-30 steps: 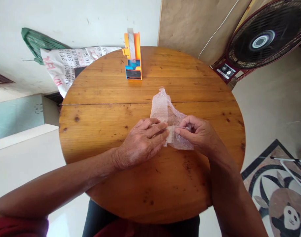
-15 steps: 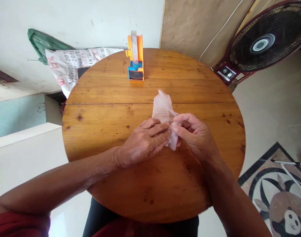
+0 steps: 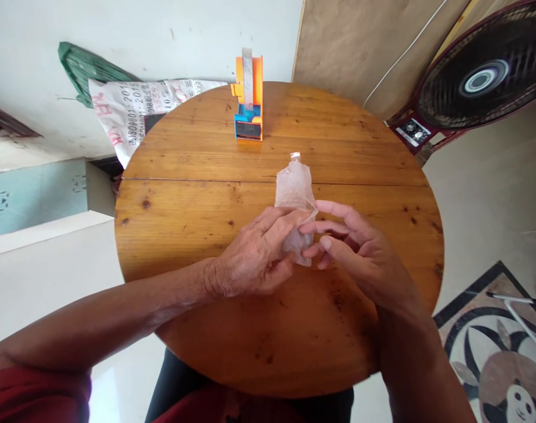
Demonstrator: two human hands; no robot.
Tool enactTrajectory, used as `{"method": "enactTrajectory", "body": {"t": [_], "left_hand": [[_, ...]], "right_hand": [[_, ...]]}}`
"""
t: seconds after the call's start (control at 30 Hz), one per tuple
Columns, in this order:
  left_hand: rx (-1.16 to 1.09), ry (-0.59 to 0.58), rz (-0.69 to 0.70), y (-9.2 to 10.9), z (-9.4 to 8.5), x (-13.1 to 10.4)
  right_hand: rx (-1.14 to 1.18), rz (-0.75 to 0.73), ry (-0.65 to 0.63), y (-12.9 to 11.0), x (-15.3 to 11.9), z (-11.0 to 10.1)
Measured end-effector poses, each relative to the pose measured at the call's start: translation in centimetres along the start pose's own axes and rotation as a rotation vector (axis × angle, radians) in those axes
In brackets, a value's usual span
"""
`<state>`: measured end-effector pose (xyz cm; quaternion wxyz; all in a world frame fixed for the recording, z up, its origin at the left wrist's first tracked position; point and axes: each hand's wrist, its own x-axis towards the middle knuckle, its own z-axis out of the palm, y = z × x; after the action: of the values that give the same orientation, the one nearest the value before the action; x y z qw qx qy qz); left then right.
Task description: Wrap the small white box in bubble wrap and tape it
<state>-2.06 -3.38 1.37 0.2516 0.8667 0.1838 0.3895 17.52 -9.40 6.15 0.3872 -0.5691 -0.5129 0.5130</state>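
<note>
A translucent, pale pinkish plastic wrapping (image 3: 294, 185) lies folded near the middle of the wooden table (image 3: 197, 205). Its far end narrows to a small shiny strip, and its near part is half hidden by my fingers. My left hand (image 3: 261, 249) is laid over its left side, fingers pressing and gripping it. On the right, my right hand (image 3: 360, 247) has its fingers apart, with the fingertips at the wrapping's right edge. Whether anything lies inside the wrapping I cannot tell.
An orange and blue tape dispenser (image 3: 249, 97) stands at the table's far edge. A fan (image 3: 483, 79) is beyond the right side. Against the wall at the left are a printed white sack (image 3: 118, 111) and green netting (image 3: 89, 67).
My right hand has loosened its pinch and spread its fingers. My left hand has curled more over the wrapping, whose far end now lies straighter. The view has shifted slightly.
</note>
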Motion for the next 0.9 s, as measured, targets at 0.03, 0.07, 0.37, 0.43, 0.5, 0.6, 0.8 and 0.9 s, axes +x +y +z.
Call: {"method": "enactTrajectory", "body": {"t": [0.03,0.07,0.37,0.43,0.5,0.6,0.8,0.9], "left_hand": [[-0.017,0.002,-0.014,0.2,-0.2,0.0],[-0.016,0.004,-0.029,0.3,-0.3,0.0],[0.012,0.045,-0.113,0.0,0.5,0.4],[0.013,0.060,-0.138,0.1,0.6,0.4],[-0.023,0.063,-0.166,0.1,0.6,0.4],[-0.114,0.054,-0.200,0.2,0.5,0.5],[-0.143,0.136,-0.250,0.1,0.5,1.0],[-0.134,0.137,-0.283,0.0,0.7,1.1]], "right_hand": [[-0.025,-0.005,-0.005,0.0,-0.1,0.0],[-0.049,-0.012,-0.008,-0.1,-0.3,0.0],[-0.300,-0.084,-0.038,-0.2,-0.8,0.1],[-0.336,-0.102,-0.051,-0.3,-0.8,0.1],[-0.349,-0.112,-0.061,-0.3,-0.8,0.2],[-0.352,-0.108,-0.051,-0.3,-0.8,0.2],[-0.356,-0.109,-0.051,-0.4,-0.7,0.5],[-0.357,-0.109,-0.040,-0.4,-0.6,0.5]]}}
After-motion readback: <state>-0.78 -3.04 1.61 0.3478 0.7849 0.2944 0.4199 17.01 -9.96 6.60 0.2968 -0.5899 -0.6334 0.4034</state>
